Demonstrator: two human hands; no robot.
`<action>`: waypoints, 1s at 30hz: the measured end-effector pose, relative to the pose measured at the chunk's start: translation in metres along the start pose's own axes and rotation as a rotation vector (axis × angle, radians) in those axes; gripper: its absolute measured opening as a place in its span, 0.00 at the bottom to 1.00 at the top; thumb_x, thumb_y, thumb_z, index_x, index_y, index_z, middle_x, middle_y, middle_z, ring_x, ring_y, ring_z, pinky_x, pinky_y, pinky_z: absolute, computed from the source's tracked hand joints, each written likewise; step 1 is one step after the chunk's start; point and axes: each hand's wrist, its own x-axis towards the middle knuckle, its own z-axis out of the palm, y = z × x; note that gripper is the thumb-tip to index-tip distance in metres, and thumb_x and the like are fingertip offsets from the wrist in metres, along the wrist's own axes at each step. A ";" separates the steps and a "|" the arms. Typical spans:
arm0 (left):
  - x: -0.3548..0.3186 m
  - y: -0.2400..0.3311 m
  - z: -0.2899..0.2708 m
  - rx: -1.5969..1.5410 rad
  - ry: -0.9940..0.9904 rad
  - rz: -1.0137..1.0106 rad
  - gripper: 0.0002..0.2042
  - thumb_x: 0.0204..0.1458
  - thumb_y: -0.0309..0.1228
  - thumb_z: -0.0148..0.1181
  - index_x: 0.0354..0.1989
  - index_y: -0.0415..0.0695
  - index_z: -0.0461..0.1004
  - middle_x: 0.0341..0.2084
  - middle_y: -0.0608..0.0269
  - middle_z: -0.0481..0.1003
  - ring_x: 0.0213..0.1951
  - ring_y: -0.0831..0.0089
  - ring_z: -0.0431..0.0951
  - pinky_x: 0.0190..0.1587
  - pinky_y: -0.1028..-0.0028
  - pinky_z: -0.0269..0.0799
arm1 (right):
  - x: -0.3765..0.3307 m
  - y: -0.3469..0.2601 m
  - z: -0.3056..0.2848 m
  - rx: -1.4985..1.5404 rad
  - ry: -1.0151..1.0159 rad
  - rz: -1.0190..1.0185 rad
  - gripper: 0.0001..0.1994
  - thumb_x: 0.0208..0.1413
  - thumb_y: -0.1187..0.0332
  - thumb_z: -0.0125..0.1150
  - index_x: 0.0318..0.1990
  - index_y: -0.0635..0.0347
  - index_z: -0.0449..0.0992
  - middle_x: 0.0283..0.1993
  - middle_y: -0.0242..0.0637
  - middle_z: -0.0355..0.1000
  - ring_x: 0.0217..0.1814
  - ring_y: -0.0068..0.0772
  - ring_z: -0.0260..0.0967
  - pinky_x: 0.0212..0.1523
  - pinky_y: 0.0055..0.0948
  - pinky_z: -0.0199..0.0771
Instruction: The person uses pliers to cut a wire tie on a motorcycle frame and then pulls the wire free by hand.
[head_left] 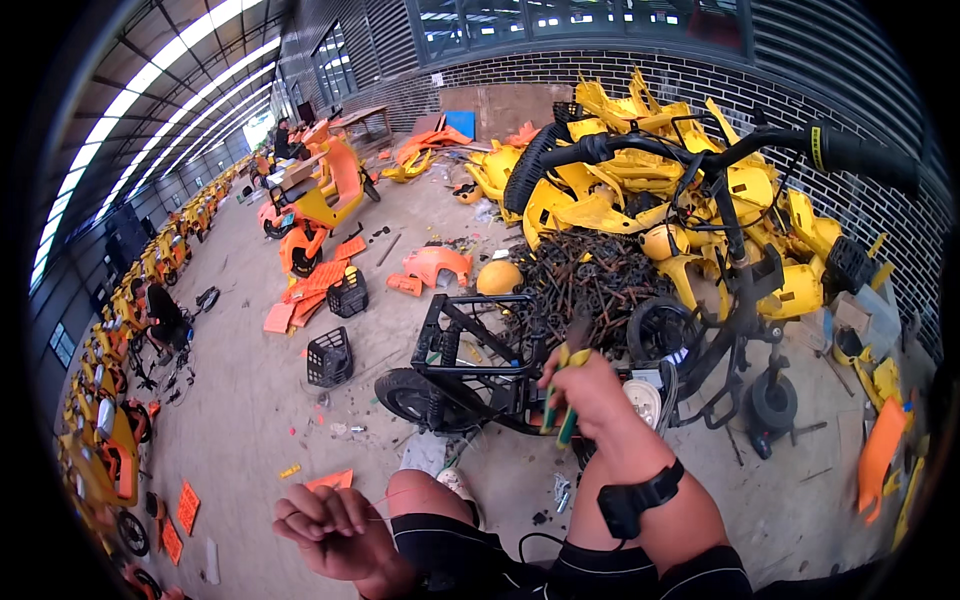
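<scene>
Two bare hands show in the head view, and your right hand (597, 393) has its fingers wrapped around a pair of pliers (566, 357), the head pointing up and away from you and the green and yellow handles hanging below your fist. The pliers are in front of a bare black scooter frame (465, 375); whether they touch it, you cannot tell from this angle. Your left hand (335, 530) is raised beside your left knee, its fingers curled toward the palm, with a thin wire (400, 491) near them, too fine to tell whether you are pinching it. Your right wrist carries a black strap (640, 497). The frame's rear wheel (408, 396) lies to your left, while its handlebar (600, 150) rises on the right. Behind the frame is a pile of dark metal parts (575, 290), backed by a heap of yellow panels (600, 212) near the brick wall (700, 72). Two black baskets (330, 356) sit on the floor (250, 400) farther left, near some orange panels (318, 280), and scooters (115, 440) line the far left side
</scene>
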 end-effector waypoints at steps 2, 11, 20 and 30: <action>0.013 0.007 -0.005 -0.007 0.007 -0.008 0.16 0.69 0.35 0.38 0.25 0.44 0.56 0.22 0.68 0.55 0.17 0.79 0.54 0.18 0.81 0.56 | 0.003 -0.009 -0.013 0.201 0.041 -0.043 0.09 0.46 0.79 0.48 0.35 0.58 0.70 0.31 0.35 0.72 0.21 0.29 0.66 0.24 0.32 0.67; 0.011 -0.034 -0.010 -0.232 0.048 -0.293 0.20 0.69 0.42 0.36 0.24 0.47 0.59 0.21 0.68 0.57 0.16 0.78 0.57 0.17 0.79 0.59 | -0.029 0.005 0.021 -0.116 -0.448 0.147 0.17 0.44 0.84 0.53 0.43 0.61 0.70 0.43 0.37 0.68 0.47 0.32 0.70 0.43 0.34 0.78; -0.003 -0.047 -0.009 -0.465 -0.026 -0.531 0.19 0.69 0.43 0.35 0.25 0.49 0.61 0.19 0.69 0.58 0.16 0.79 0.53 0.16 0.79 0.50 | -0.033 0.009 0.042 0.162 -0.798 0.240 0.23 0.50 0.77 0.50 0.56 0.67 0.69 0.44 0.40 0.73 0.41 0.28 0.70 0.31 0.26 0.73; -0.015 -0.055 -0.009 -0.503 0.016 -0.659 0.20 0.69 0.44 0.35 0.25 0.48 0.61 0.20 0.69 0.58 0.16 0.79 0.53 0.17 0.79 0.49 | -0.036 0.012 0.043 0.301 -0.756 0.038 0.18 0.59 0.73 0.56 0.56 0.67 0.69 0.47 0.41 0.73 0.36 0.20 0.69 0.24 0.17 0.67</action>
